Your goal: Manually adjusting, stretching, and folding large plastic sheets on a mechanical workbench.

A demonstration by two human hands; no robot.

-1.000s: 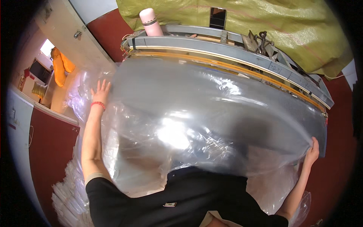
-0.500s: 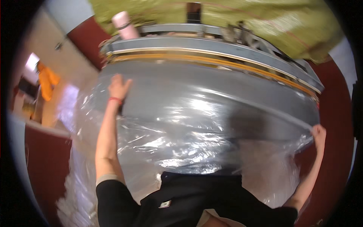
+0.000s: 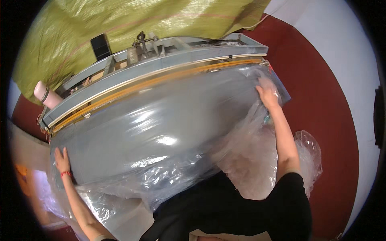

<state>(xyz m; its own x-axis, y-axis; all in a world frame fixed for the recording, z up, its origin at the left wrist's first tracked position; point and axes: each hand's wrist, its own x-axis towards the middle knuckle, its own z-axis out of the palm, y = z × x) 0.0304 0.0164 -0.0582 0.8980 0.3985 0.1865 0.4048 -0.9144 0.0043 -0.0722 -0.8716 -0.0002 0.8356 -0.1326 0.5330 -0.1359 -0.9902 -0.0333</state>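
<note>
A wide grey panel [image 3: 189, 104] lies in front of me, with clear plastic film [image 3: 173, 172] over it, smooth toward the far side and wrinkled near my body. My left hand [image 3: 62, 160], with a red band at the wrist, rests fingers spread on the film at the panel's left end. At the far right corner, my right hand [image 3: 268, 94] lies on the film with its thumb apart. Film partly veils its fingertips. Loose film [image 3: 249, 156] hangs in folds below my right forearm.
A long metal frame [image 3: 161, 62] with an orange strip [image 3: 161, 82] borders the panel's far edge. On it stand a pink bottle [image 3: 47, 95] and a metal clamp-like fitting [image 3: 142, 44]. Yellow-green sheeting [image 3: 132, 20] hangs behind. Dark red floor or wall surface [image 3: 325, 100] lies right.
The view has turned right. My right hand has gone from a closed grip on the film's near right edge to the far right corner, and its fingers have opened. My left hand stays on the left end.
</note>
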